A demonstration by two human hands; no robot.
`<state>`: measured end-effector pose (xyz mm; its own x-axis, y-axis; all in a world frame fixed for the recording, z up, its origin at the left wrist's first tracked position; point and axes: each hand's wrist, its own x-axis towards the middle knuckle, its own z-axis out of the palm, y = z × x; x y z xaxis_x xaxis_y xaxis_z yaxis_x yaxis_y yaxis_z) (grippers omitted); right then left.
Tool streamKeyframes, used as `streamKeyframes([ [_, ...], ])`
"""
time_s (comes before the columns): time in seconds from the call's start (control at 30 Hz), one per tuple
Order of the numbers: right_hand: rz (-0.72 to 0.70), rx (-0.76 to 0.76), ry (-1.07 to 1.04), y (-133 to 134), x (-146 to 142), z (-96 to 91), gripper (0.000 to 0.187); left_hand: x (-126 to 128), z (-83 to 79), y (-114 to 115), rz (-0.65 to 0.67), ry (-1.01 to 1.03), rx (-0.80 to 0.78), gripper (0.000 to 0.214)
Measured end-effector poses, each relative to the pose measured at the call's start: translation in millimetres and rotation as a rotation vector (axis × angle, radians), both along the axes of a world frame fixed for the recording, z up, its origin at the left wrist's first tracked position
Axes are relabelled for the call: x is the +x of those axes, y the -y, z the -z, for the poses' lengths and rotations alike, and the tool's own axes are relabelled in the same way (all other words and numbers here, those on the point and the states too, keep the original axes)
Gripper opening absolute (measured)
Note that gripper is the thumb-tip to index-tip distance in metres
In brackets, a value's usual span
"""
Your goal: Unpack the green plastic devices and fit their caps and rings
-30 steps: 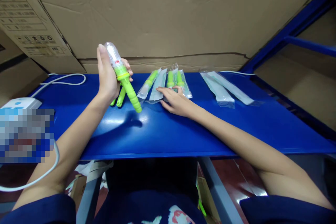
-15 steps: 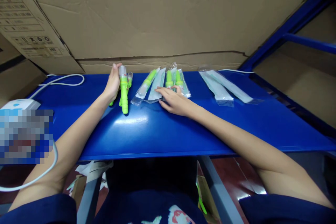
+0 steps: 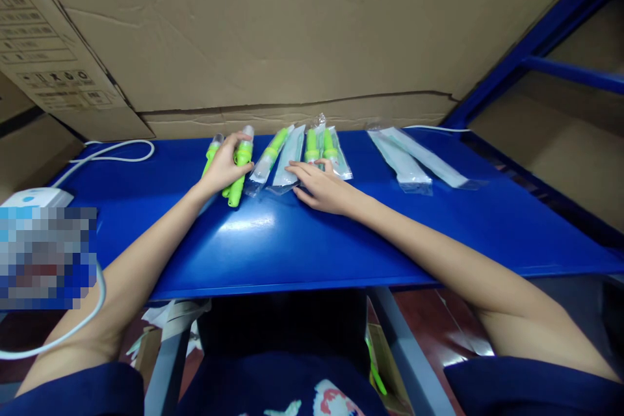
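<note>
On the blue bench (image 3: 439,240), lined up in front of a cardboard panel (image 3: 312,26): lime-green light sticks with clear caps, some bare, some bagged. With the left hand (image 3: 225,166), reaching over a bare light stick (image 3: 236,190) at the left end of the row, curling across near its clear cap (image 3: 248,132) and laying the thumb over the body lower down. Fairly narrow in grip there; cannot tell whether clamped firmly or merely resting. Just to the left, partly hidden behind the same hand, a second bare stick (image 3: 215,145).

With the right hand (image 3: 324,190), lying loosely spread over the lower ends of two bagged light sticks (image 3: 312,143), with no closed hold visible, and touching the lower part of a flat pale pouch (image 3: 291,149). Slanting between the pouch and the left hand, another bagged stick (image 3: 273,153). Well apart at the right, two overlapping sealed pouches (image 3: 397,159).

Judged from this, probably at the step of setting or adjusting a bare stick, while steadying the packets. Calls for parting thumb and fingers cleanly if releasing, or for closing evenly around the body if lifting, without nudging the neighbouring bag.
</note>
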<state>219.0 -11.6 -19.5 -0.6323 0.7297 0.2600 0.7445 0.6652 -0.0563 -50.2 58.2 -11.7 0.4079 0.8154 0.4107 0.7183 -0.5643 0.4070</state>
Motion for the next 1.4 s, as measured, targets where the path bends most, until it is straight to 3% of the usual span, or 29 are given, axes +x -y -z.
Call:
streamKeyframes([
  [0.17, -0.005, 0.024, 0.014, 0, -1, 1.7, 0.05, 5, -4.8, 4, 0.055, -0.014, -0.084, 0.057],
  [0.4, -0.019, 0.029, 0.07, 1, -2, -0.4, 0.047, 4, -4.4, 0, -0.053, -0.154, -0.017, 0.04],
  [0.57, -0.013, 0.034, 0.069, 0, -1, 0.7, 0.047, 5, -32.5, 24, -0.012, -0.188, 0.15, 0.028],
  [0.7, -0.007, 0.038, 0.071, -1, 0, 2.3, 0.046, 10, -49.5, 42, 0.063, -0.354, 0.141, 0.023],
  [0.87, -0.008, 0.035, 0.07, -1, -1, 1.7, 0.045, 17, -35.3, 39, 0.021, -0.483, 0.115, 0.022],
  [1.13, 0.0, 0.026, 0.077, 0, -1, 1.7, 0.042, 31, -19.1, 46, -0.229, -0.465, 0.186, 0.031],
  [1.27, 0.009, 0.015, 0.075, -1, -2, 1.8, 0.042, 34, -15.1, 45, -0.207, -0.405, 0.202, 0.031],
  [1.4, 0.015, 0.027, 0.053, 1, -3, -0.1, 0.042, 32, -21.6, 45, -0.19, -0.259, 0.301, 0.023],
])
